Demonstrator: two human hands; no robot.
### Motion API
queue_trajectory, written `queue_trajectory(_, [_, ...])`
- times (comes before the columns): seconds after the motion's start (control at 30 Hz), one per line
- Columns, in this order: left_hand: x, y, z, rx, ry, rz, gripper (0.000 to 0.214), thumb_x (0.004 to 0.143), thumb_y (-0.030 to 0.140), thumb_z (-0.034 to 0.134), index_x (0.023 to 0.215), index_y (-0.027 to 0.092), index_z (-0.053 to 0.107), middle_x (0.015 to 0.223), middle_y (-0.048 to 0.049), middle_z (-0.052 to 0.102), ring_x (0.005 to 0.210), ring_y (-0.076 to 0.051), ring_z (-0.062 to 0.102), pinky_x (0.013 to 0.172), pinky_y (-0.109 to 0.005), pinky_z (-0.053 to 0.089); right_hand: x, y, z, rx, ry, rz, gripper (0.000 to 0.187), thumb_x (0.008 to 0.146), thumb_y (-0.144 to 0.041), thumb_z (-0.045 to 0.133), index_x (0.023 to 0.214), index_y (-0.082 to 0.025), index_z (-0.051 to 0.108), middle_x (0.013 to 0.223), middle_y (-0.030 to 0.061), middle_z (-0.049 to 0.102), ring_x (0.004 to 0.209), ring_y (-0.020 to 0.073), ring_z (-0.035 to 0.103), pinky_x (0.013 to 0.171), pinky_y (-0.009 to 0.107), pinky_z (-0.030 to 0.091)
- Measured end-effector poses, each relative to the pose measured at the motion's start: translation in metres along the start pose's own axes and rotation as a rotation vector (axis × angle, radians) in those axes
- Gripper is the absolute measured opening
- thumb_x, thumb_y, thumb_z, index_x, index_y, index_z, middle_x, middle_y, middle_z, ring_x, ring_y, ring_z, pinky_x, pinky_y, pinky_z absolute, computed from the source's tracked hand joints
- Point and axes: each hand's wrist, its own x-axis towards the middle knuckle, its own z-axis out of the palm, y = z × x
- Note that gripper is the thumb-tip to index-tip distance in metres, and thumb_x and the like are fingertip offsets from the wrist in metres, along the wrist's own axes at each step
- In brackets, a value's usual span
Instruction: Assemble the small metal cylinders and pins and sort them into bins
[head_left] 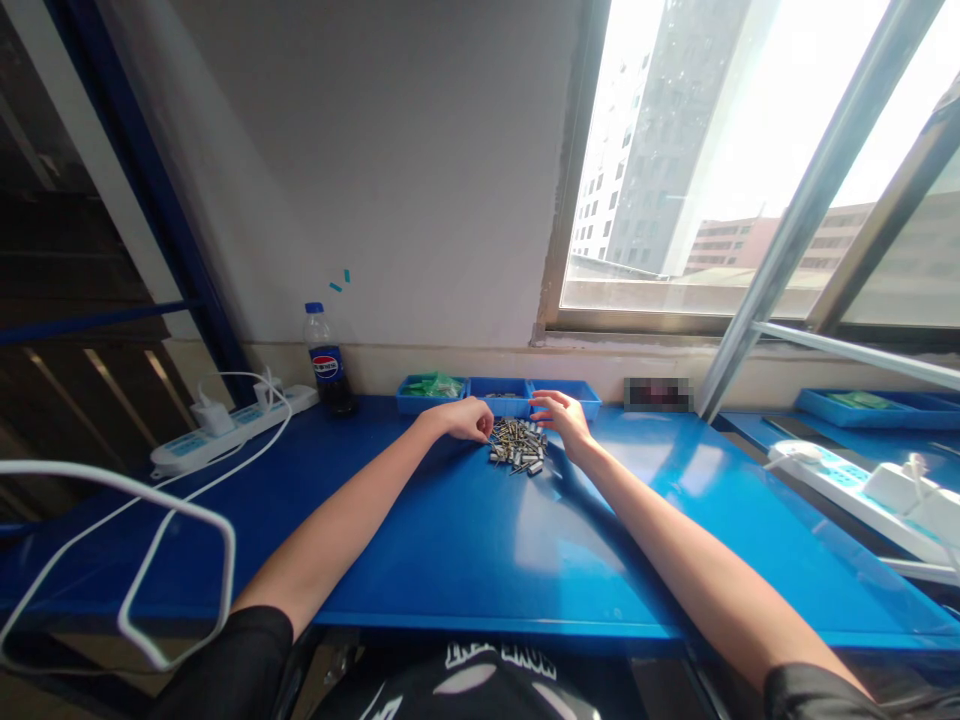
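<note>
Left hand [472, 420] curled at metal-parts pile [516, 446], contents unclear; right hand [564, 420] loosely spread, seemingly empty; bins [510, 407] behind, presumably for reach.

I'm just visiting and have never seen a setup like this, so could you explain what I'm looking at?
There's no machine at work here: those are a person's own bare arms. The single picture comes from a camera worn on the head, looking forward and down. On the blue table lies a pile of small metal parts. The left hand curls at its edge; whether it grips a part is too small to tell. The right hand is open on the other side. Behind stand blue bins; to the left are a bottle and a power strip.
</note>
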Motion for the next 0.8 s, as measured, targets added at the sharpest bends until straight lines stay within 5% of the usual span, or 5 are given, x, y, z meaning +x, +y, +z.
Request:
queue_trajectory(0.13, [-0.001,-0.005,-0.005,-0.031,0.062,-0.001,0.007,0.074,0.019,0.075,0.081,0.017,0.075,0.076,-0.0014,0.074,0.068,-0.012,0.065,0.060,-0.018,0.044,0.000,0.000,0.000,-0.011,-0.010,0.001,0.027,0.075,-0.034,0.069,0.098,-0.021,0.073,0.095,0.0063,0.078,0.070,0.0180,0.071,0.064,0.029,0.057])
queue_trajectory(0.27, [0.002,-0.001,-0.009,-0.209,0.277,0.075,0.013,0.078,0.025,0.074,0.086,0.014,0.074,0.082,-0.0040,0.076,0.076,-0.014,0.069,0.071,-0.020,0.051,0.000,0.000,0.000,0.005,-0.024,0.009,0.028,0.077,-0.036,0.069,0.098,-0.019,0.073,0.087,0.0067,0.078,0.065,0.0162,0.068,0.061,0.027,0.055])
queue_trajectory(0.4, [0.005,0.008,-0.009,-0.390,0.447,0.134,0.021,0.075,0.025,0.078,0.090,0.013,0.071,0.085,-0.0052,0.076,0.078,-0.014,0.070,0.076,-0.023,0.055,-0.005,-0.003,0.003,0.038,-0.169,0.013,0.031,0.078,-0.039,0.073,0.102,-0.019,0.075,0.088,0.0066,0.078,0.067,0.0169,0.069,0.063,0.028,0.055])
queue_trajectory(0.57, [0.004,0.020,-0.006,-0.420,0.475,0.165,0.020,0.074,0.024,0.078,0.089,0.013,0.071,0.081,-0.0040,0.075,0.076,-0.014,0.069,0.073,-0.023,0.055,-0.012,-0.006,0.008,0.103,-0.338,0.026,0.030,0.077,-0.037,0.079,0.102,-0.020,0.077,0.096,0.0067,0.079,0.078,0.0192,0.072,0.072,0.031,0.059])
queue_trajectory(0.8, [0.003,0.025,-0.005,-0.310,0.441,0.142,0.020,0.078,0.029,0.077,0.091,0.014,0.072,0.081,-0.0038,0.075,0.076,-0.015,0.070,0.072,-0.023,0.053,-0.013,-0.004,0.012,0.163,-0.344,0.020,0.023,0.074,-0.036,0.083,0.090,-0.019,0.079,0.095,0.0067,0.079,0.078,0.0182,0.071,0.076,0.030,0.059])
